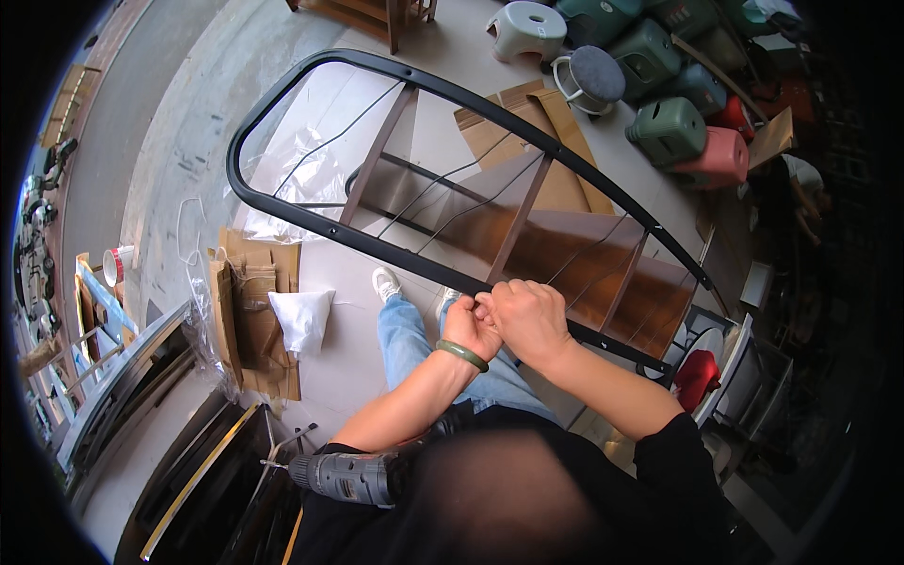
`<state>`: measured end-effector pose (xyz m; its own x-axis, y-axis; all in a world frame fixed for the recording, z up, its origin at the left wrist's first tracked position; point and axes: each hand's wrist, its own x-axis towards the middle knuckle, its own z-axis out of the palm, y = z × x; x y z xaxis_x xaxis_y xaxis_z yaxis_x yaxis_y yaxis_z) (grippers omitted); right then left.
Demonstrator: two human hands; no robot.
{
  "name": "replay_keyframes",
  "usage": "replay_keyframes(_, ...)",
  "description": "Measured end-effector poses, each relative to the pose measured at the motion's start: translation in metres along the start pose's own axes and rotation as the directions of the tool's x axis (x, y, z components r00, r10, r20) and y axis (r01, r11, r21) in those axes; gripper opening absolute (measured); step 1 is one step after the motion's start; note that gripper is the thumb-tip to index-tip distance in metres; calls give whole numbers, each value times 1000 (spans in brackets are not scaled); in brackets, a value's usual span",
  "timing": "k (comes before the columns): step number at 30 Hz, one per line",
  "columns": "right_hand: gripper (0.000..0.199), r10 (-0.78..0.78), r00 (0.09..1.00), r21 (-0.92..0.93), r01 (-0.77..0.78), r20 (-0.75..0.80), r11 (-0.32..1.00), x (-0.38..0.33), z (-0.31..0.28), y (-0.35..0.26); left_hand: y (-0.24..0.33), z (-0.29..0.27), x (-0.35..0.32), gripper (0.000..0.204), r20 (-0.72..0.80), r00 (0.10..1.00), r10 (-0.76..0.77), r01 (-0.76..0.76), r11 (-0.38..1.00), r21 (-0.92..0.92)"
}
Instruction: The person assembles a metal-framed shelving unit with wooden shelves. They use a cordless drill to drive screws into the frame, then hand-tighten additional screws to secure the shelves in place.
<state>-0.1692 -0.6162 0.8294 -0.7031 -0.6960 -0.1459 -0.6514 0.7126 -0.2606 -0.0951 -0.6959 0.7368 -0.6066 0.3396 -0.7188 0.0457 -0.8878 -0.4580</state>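
Tiled floor [339, 377], stools [669, 130] beyond. Black-framed shelf unit [546, 250] out in front: probably stiff, heavyish; hold by 2 side rails [490, 114]. Left hand [471, 325] and right hand [530, 320] together at near rail [424, 268], fingers curled; can't tell what they grip.

Observed pale tiled floor [344, 363] about centre, with worn concrete strip [179, 141] and grey road [179, 56] toward 10 o'clock. Logged row of parked two-wheelers [42, 212] at 9, too small to detail. Noted brown wooden furniture [377, 19], cut off, near 12; grey-topped round stool [596, 73] at 1; green plastic stools [669, 129] and pink stool [713, 158] near 2. Lit brightly toward 10, dim toward 3.
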Motion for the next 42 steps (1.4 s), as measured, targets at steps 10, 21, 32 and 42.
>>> replay_keyframes(10,15,-196,962,24,204,-190,979,-2,-1,3,12,-23,9,23,262,953,-153,143,988,57)
replay_keyframes(21,22,-317,924,-155,288,-215,945,6,11,11,-8,20,-4,25,-176,981,84,-64,991,116)
replay_keyframes(32,18,337,928,615,-173,-161,769,-37,-73,25,-16,78,-66,33,-116,962,247,-157,850,502)
replay_keyframes(42,16,228,948,361,-137,-224,922,-2,-87,21,-36,129,-40,44,477,877,-57,-261,777,573)
